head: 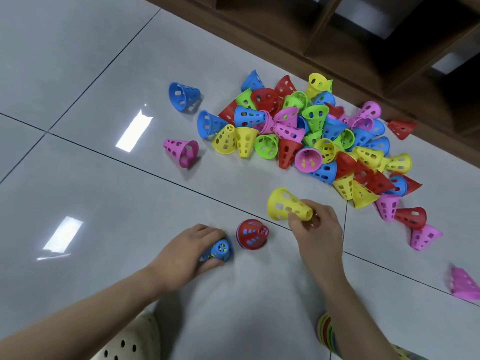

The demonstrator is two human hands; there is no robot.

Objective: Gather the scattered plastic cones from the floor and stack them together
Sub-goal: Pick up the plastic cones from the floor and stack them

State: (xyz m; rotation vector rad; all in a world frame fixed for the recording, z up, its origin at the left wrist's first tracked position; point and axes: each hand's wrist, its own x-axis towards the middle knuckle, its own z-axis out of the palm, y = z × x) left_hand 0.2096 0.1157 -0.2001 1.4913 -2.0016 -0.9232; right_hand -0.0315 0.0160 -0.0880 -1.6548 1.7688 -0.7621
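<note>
Cones [306, 131] lie heaped on the floor beyond my fingers, so my right hand [318, 229] pinches a yellow cone [287, 205] by its narrow end, ready to nest, while my left hand [191, 249] curls round a blue cone [219, 250] beside the red stack [252, 233].

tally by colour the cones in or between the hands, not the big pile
yellow cone: 1, held in the right hand
red cone: 1, standing on the floor between the hands
blue cone: 1, gripped by the left hand
total: 3 visible; any cones nested underneath cannot be told
</note>
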